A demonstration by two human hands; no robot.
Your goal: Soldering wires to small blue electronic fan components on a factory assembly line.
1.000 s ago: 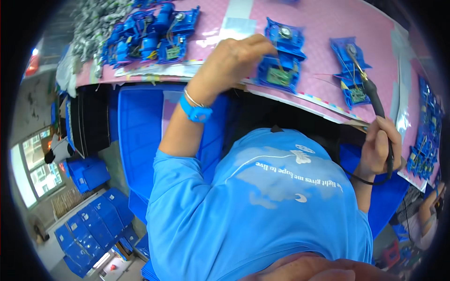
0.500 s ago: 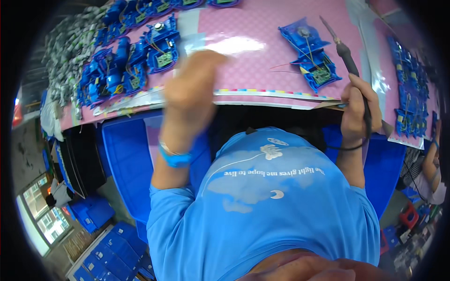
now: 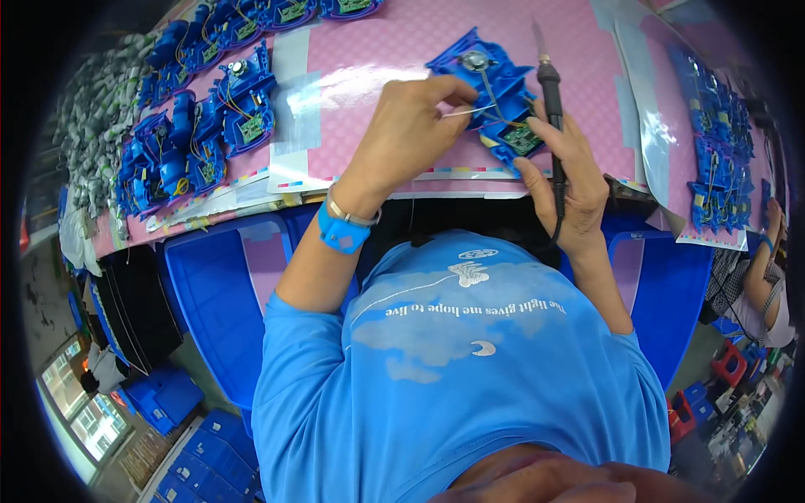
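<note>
Over the pink bench sheet, a blue plastic housing (image 3: 511, 92) lies open, with a round metal part, thin wires and a green circuit board (image 3: 521, 138) inside it. My left hand (image 3: 412, 130) is at its left side, thumb and forefinger pinched on a thin wire (image 3: 480, 110). A soldering iron (image 3: 550, 101) with a dark handle rests across my right hand (image 3: 577, 180), its tip pointing away from me. The thumb and forefinger of that hand also reach the housing's near right edge beside the board.
Several similar blue housings (image 3: 250, 126) lie in rows at the left, beside a heap of grey parts (image 3: 96, 142). More housings (image 3: 717, 159) stand at the right. Blue bins (image 3: 222, 293) sit under the bench edge. Another person's arm (image 3: 763, 272) shows at the far right.
My left hand has moved right to the housing and taken hold of a wire. My right hand, with the soldering iron, has come left to the housing's edge. The view has shifted slightly.
</note>
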